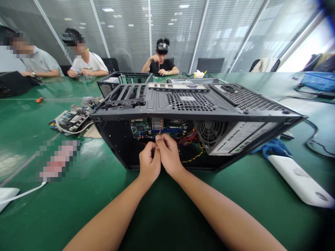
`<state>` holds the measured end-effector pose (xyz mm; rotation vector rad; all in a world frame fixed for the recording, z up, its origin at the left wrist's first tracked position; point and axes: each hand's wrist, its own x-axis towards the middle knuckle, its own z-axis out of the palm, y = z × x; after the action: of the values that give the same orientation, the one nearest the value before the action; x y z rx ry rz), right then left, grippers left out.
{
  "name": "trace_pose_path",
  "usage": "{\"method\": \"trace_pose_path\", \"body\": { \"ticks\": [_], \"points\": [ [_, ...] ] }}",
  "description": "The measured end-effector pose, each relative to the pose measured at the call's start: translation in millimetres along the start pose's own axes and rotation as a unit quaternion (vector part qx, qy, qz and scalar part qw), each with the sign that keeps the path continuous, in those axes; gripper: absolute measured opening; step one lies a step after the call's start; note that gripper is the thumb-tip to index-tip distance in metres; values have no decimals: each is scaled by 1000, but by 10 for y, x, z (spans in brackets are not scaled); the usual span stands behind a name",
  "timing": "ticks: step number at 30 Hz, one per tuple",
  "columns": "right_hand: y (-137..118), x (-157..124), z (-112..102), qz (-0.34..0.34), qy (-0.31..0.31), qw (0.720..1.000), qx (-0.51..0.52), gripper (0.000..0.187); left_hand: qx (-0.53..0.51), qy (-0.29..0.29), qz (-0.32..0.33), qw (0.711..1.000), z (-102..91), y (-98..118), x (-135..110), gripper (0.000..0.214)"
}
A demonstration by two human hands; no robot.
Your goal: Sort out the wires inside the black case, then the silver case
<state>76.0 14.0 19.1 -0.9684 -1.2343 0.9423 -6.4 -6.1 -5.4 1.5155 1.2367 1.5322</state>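
Note:
An open black computer case [199, 104] lies on its side on the green table [167, 209], its inside facing me. My left hand [149, 164] and my right hand [169, 155] are pressed together at the case's lower edge, both with closed fingers. They pinch a twisted orange and black cable [160, 127] that runs up toward the motherboard [146, 129]. A fan [210, 131] and the power supply [239, 136] sit to the right of my hands inside the case.
A loose circuit board [73, 119] lies left of the case, a second black chassis [117, 82] behind it. A white device [300, 181] and blue cloth [274, 148] lie at right. Three people sit along the table's far side.

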Motion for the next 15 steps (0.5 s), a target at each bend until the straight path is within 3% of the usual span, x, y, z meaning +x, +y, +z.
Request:
{"method": "trace_pose_path", "body": {
  "ticks": [15],
  "points": [
    [17, -2, 4, 7, -3, 1000, 12, 33, -5, -4, -8, 1000, 3, 19, 0, 24]
  ]
}}
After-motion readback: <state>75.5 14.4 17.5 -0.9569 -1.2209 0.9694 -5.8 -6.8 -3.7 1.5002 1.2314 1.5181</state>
